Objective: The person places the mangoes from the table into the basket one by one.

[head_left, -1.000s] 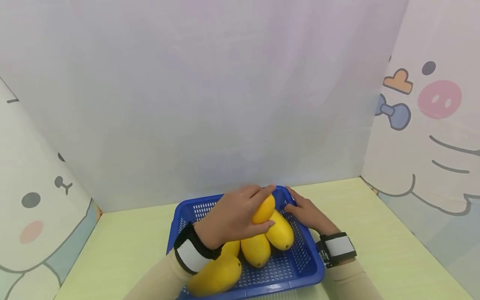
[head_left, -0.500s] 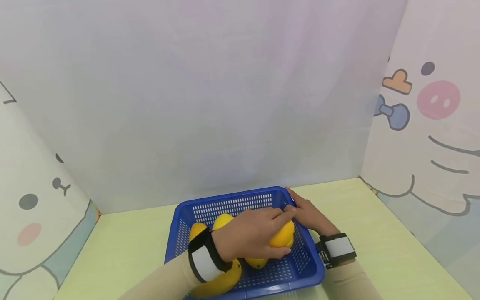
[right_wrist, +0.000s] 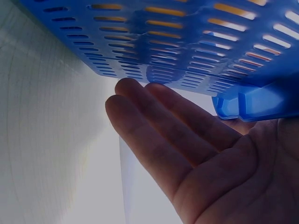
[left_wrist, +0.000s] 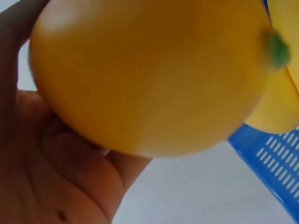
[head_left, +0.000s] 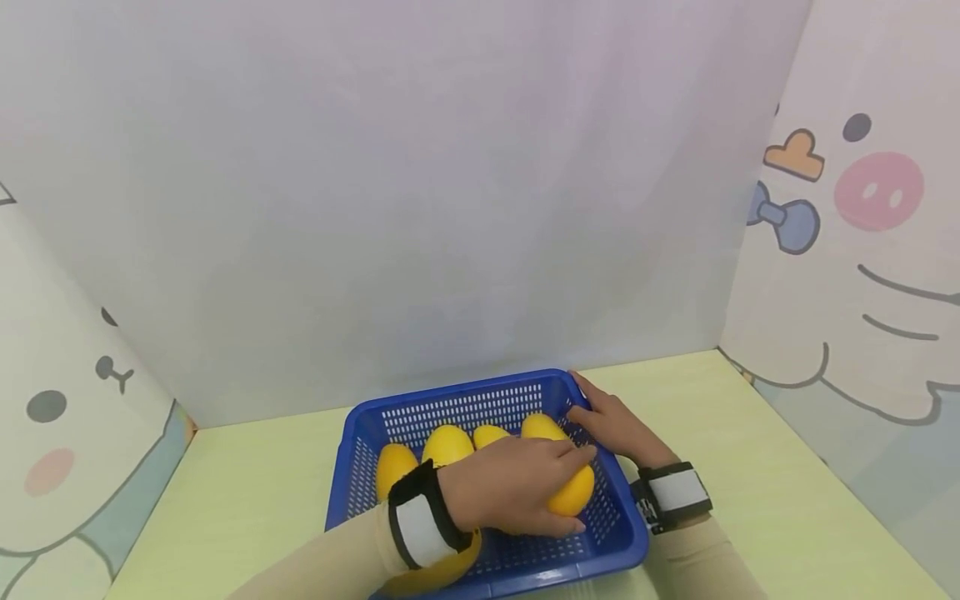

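My left hand (head_left: 517, 483) reaches into a blue basket (head_left: 450, 393) and holds a mango (head_left: 573, 493), orange-yellow and smooth. In the left wrist view the same mango (left_wrist: 149, 84) fills most of the picture, a green stem tip at its right end. Several other mangoes lie in the basket, among them a left one (head_left: 393, 468), a back one (head_left: 448, 443) and one by the right corner (head_left: 542, 426). My right hand (head_left: 618, 425) grips the basket's right rim, thumb over the inside. In the right wrist view its fingers (right_wrist: 154, 135) extend along the outer wall.
The basket stands on a pale green-yellow table (head_left: 262, 475). Behind it hangs a grey-white sheet (head_left: 450, 208). Side panels with cartoon animals stand at the left (head_left: 52, 467) and right (head_left: 862, 292). Another mango (head_left: 442, 575) lies at the basket's front, partly behind my left forearm.
My left hand has moved right and nearer with the mango, lower into the basket's right side. Mangoes at the back and left have come into sight. The right hand stays on the rim.
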`<state>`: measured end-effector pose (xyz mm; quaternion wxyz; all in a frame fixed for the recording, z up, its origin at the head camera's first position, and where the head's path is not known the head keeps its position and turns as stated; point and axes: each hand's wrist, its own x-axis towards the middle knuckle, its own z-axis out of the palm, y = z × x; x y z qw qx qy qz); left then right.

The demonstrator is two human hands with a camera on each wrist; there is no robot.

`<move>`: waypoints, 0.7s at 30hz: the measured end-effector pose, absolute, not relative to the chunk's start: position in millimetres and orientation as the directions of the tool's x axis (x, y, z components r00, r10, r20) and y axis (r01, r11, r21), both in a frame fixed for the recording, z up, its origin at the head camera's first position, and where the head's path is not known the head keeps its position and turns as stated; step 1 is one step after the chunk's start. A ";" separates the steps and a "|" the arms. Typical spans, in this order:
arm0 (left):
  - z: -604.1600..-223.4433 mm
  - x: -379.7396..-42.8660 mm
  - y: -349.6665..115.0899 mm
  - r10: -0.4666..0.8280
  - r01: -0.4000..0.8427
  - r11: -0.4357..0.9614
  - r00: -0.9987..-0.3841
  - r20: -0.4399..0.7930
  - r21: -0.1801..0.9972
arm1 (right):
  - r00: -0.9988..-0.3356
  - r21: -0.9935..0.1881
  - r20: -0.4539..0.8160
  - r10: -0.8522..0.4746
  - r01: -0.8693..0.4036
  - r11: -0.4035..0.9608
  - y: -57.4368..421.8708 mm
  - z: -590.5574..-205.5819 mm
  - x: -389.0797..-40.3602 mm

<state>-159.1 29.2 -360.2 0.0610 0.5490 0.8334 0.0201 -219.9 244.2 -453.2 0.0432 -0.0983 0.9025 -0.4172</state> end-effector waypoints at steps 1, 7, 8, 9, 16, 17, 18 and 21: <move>-361.1 -158.9 29.9 0.919 0.914 0.392 -0.384 -0.094 0.105 | -0.977 -0.757 0.005 -0.214 -0.143 0.637 244.0 -453.2 -219.7; -366.2 -157.3 32.1 0.928 0.923 0.361 -0.340 -0.153 0.135 | -0.981 -0.771 -0.015 -0.192 -0.111 0.627 242.4 -452.9 -218.4; -366.6 -156.8 32.4 0.928 0.923 0.358 -0.336 -0.161 0.138 | -0.982 -0.773 -0.018 -0.188 -0.106 0.626 242.1 -452.8 -218.4; -367.0 -156.5 32.7 0.928 0.923 0.357 -0.333 -0.168 0.140 | -0.982 -0.776 -0.019 -0.186 -0.103 0.623 241.8 -452.7 -218.5; -369.1 -154.1 33.4 0.932 0.934 0.333 -0.304 -0.198 0.129 | -0.982 -0.775 -0.017 -0.186 -0.105 0.623 241.4 -451.3 -219.4; -369.4 -154.3 33.5 0.934 0.937 0.324 -0.296 -0.200 0.128 | -0.982 -0.772 -0.017 -0.187 -0.107 0.627 241.4 -451.2 -219.3; -369.9 -154.5 33.8 0.937 0.941 0.315 -0.287 -0.201 0.126 | -0.982 -0.771 -0.017 -0.186 -0.106 0.628 241.4 -451.3 -219.3; -370.9 -155.1 35.1 0.941 0.948 0.293 -0.263 -0.213 0.125 | -0.982 -0.773 -0.022 -0.189 -0.103 0.626 241.6 -451.2 -219.5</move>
